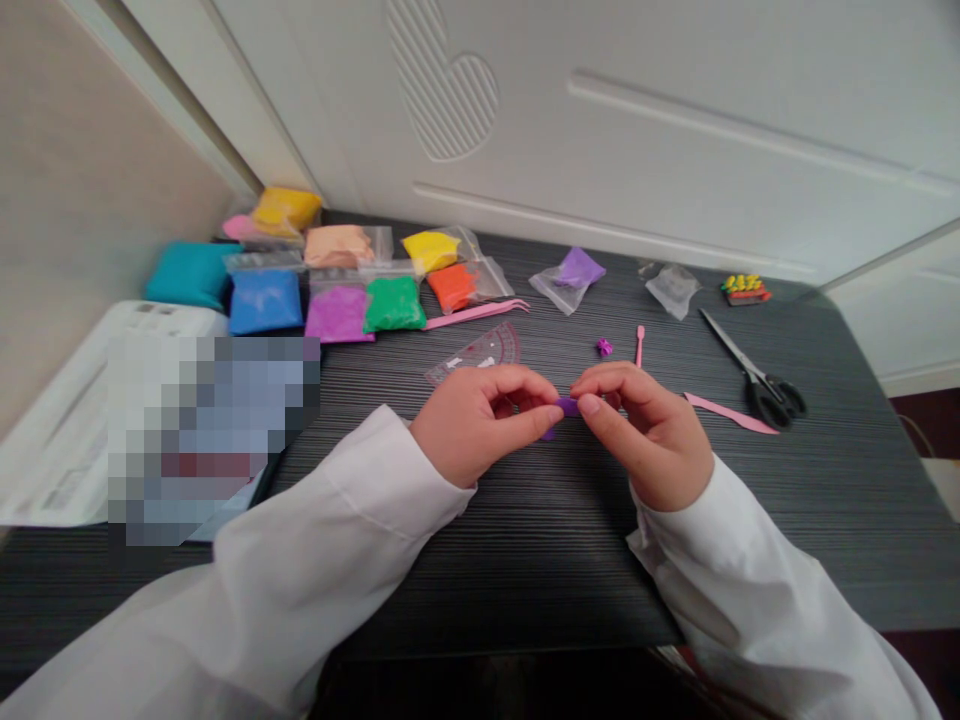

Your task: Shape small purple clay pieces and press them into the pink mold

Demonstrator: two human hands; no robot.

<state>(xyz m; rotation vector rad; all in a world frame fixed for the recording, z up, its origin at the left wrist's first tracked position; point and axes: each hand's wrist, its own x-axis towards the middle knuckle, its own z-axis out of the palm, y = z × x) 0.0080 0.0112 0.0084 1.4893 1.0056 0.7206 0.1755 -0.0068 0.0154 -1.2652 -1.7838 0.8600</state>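
A small strip of purple modelling clay [570,407] is stretched between my two hands above the dark table. My left hand [484,415] pinches its left end between thumb and fingers. The thumb and fingers of my right hand [651,425] close on the other end. A bit more purple shows just below the left fingertips; whether it joins the strip I cannot tell. Past the fingers lies a small magenta clay piece [604,348], with a pink modelling tool [640,345] beside it. Beyond my left hand is a clear protractor [480,352], partly covered by it.
Bags of coloured clay, among them a blue one [265,300] and a green one [394,303], line the back left. Black-handled scissors [754,375] and a pink knife [731,413] lie right. A small yellow-and-red clay model [745,291] sits far right. A white package [67,430] lies left.
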